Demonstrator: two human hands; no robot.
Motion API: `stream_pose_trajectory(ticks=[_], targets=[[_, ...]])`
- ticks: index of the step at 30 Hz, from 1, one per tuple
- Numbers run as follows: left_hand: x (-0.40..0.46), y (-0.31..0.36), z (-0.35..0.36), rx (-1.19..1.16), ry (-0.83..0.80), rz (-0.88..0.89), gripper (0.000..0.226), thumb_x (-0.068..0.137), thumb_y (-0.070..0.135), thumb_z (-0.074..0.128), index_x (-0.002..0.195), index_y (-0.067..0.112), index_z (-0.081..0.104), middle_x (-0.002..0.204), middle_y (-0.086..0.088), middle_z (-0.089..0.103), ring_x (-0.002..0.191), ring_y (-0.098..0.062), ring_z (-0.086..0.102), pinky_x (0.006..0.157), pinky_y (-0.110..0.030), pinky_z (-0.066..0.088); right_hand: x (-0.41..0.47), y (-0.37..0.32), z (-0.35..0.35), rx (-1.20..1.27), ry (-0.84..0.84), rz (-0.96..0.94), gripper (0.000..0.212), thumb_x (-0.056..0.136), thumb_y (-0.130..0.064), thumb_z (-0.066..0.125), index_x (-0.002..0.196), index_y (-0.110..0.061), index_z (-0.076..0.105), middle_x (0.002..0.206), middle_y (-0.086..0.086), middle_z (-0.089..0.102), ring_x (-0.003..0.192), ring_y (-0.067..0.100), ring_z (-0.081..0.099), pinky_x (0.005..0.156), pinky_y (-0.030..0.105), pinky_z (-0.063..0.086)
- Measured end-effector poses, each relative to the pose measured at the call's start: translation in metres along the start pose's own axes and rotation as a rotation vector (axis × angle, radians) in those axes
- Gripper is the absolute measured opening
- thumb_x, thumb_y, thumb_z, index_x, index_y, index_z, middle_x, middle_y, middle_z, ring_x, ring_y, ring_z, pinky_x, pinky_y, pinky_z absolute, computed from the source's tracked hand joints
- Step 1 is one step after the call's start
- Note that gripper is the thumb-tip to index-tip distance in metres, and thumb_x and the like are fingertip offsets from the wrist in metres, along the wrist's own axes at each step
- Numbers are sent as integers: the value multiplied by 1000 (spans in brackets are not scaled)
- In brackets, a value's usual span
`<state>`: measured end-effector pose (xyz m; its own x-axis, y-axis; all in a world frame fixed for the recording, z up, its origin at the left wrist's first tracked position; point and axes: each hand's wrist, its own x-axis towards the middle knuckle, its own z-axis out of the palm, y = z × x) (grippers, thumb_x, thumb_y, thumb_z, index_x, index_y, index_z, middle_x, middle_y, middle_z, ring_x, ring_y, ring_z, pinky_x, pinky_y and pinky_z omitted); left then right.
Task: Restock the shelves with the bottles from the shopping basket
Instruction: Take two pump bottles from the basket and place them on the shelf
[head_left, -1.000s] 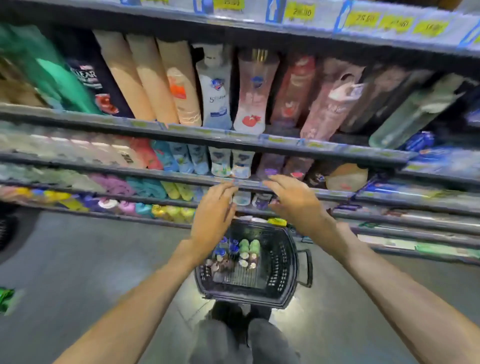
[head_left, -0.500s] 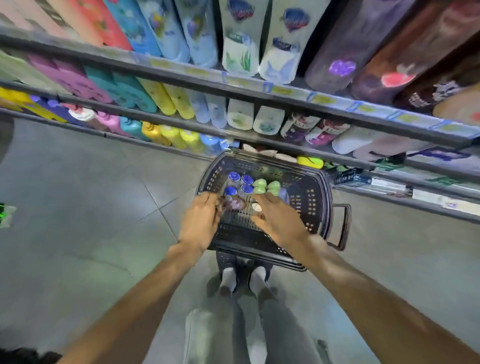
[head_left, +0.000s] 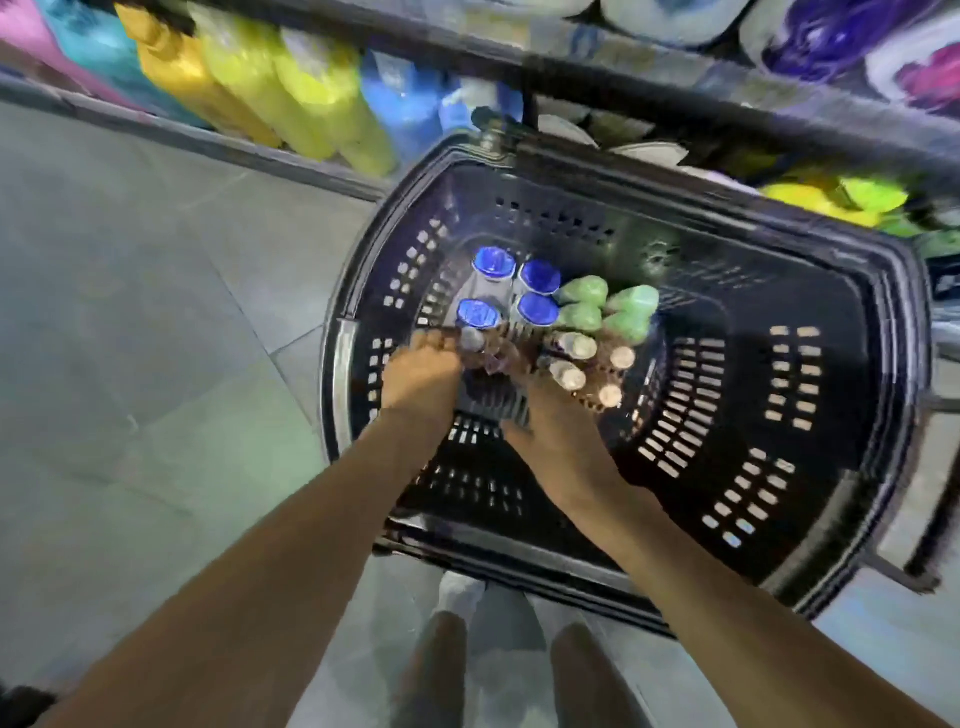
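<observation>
A black shopping basket (head_left: 857, 415) stands on the floor against the shelf. Several small bottles stand upright in its left part: blue-capped ones (head_left: 537, 275), green-capped ones (head_left: 631, 306) and white-capped ones (head_left: 621, 358). My left hand (head_left: 423, 382) reaches into the basket, fingers curled down around a grey-capped bottle (head_left: 472, 338). My right hand (head_left: 558, 431) is beside it, fingers closed among the white-capped bottles on one of them (head_left: 569, 374). The fingertips are blurred and partly hidden.
The lowest shelf (head_left: 234, 150) runs just behind the basket, with yellow (head_left: 322, 98) and blue (head_left: 405, 109) bottles on it. The basket's handle (head_left: 898, 571) sticks out at the right. Grey tiled floor (head_left: 156, 364) lies to the left; my feet (head_left: 462, 597) are under the basket's near rim.
My view dropped from the shelves to the basket. Both hands came down from shelf height into the basket and closed on bottles at its left side.
</observation>
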<state>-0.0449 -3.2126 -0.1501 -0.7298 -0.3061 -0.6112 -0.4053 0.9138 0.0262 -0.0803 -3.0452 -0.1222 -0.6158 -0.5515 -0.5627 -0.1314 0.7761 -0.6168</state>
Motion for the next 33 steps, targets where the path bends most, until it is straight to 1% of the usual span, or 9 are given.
stream_pose_trajectory(ticks=[5,10,14,19,22,26,29,31,33], targets=[[43,5,30,180,-112,12,47,100,20,52,146,14,45,147,-5,44,142,-25,32,108,-38,37,18,22,24,77,12,27,88,93,-22,71,163,-32,18,157,-2,46,140,16,49,118,40,41],[53,3,47,315,-115,13,50,99,17,58,145,13,38,137,-3,49,135,-24,39,86,-32,49,49,22,45,77,73,-13,77,94,-16,70,159,-17,27,155,5,42,140,22,47,115,43,44],[63,-4,41,373,-125,39,43,100,16,56,140,10,43,136,-5,54,135,-26,41,81,-31,53,82,20,67,110,111,78,85,90,-16,74,158,-11,22,152,10,43,137,27,49,113,46,45],[54,0,25,294,-94,49,38,99,9,56,135,10,48,132,-7,57,133,-25,45,81,-35,53,107,23,80,159,130,199,90,89,-9,71,160,-13,16,155,14,38,139,31,46,115,47,43],[43,-4,20,183,-75,13,44,96,5,59,137,9,45,135,-10,53,129,-27,50,85,-38,54,118,25,83,217,164,284,74,99,-19,64,160,-18,21,152,10,45,139,29,47,112,38,41],[27,-12,24,84,-34,3,56,88,4,69,137,11,44,138,-9,48,119,-25,59,89,-36,55,126,39,93,196,82,232,92,87,-9,76,159,-26,23,146,8,52,133,25,53,109,48,48],[17,-11,27,8,13,3,46,92,5,66,134,12,48,138,-7,47,110,-22,63,91,-32,53,130,45,97,142,68,229,76,89,-14,75,152,-18,34,143,7,53,131,23,51,111,42,45],[14,-11,29,-45,5,-42,42,94,8,65,132,14,50,140,-7,44,104,-21,65,89,-31,52,133,47,102,135,89,242,61,90,-19,74,142,-16,42,134,5,58,123,22,55,107,43,48],[12,-12,31,-112,-31,-107,42,94,10,66,133,15,51,145,-9,39,103,-22,66,89,-32,52,137,49,112,124,83,268,61,88,-22,76,139,-17,43,131,4,58,121,23,55,106,45,47]])
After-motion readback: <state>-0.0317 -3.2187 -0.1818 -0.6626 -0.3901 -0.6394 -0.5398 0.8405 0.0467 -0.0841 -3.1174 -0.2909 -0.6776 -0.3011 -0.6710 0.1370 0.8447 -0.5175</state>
